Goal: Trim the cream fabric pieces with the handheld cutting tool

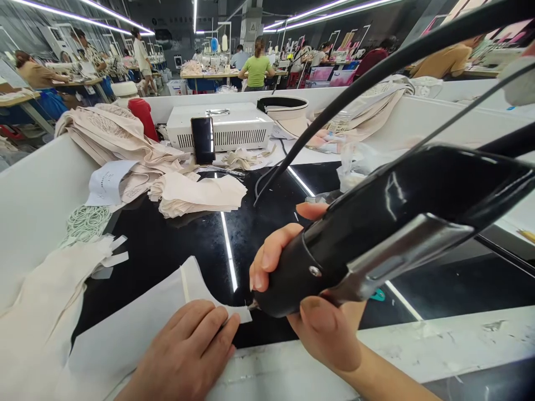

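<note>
In the head view, the right hand [330,328] is wrapped around a black hand tool [376,211], thumb below and fingers over the far side near its front. The tool is right of centre, raised above the black tabletop [167,245]. Its long axis slants from the upper right down to the lower left, and its small tip [252,304] points at the narrow end of a white cloth [137,317]; whether they touch I cannot tell. A metal lever [388,262] runs along its near side, and a black cord [355,92] arches above.

The left hand [184,351] lies palm-down on the cloth, fingers together; whether the thumb pinches it is hidden. The cloth stretches from the lower left towards the tip, narrowing to the right.

The tool looks fairly weighty, hard and smooth, perhaps slippery where glossy, so the rounded front body seems the best hold, clear of the tip. The cloth is probably light and bendable, easiest to steady flat near its narrow end. Beyond lies a stack of cloth pieces [200,195].
</note>
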The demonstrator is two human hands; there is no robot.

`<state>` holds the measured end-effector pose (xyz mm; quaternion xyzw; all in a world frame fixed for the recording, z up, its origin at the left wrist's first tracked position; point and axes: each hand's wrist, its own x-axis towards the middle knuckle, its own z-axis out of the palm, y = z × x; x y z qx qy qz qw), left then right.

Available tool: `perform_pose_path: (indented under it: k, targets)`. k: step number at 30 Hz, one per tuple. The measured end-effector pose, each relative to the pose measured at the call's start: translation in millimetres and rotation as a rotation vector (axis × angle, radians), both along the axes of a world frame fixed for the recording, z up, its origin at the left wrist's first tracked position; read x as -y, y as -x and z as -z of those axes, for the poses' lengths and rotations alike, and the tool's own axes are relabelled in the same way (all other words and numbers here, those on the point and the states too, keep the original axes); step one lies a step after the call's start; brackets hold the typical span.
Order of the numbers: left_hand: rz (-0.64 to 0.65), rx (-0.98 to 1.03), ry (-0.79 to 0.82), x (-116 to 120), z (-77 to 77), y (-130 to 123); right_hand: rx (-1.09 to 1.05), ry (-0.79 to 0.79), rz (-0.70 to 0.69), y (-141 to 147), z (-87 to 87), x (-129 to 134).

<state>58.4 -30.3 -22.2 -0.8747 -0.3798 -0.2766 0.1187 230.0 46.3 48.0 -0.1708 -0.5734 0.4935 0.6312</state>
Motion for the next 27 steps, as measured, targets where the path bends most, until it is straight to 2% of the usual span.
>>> perform_pose_path:
  k: [8,15,27]
  targets:
    - [-0.006,-0.006,0.002,2.2,-1.2,-1.2,-0.024,0.033,0.02,0.9,0.1,1.1]
    - [-0.007,-0.009,0.002,-0.4,0.6,1.9,0.005,0.099,0.008,-9.9,-4.8,7.0]
    - [0.011,-0.023,0.025,-1.3,1.6,5.8,0.048,0.068,-0.005,-7.3,1.8,9.7]
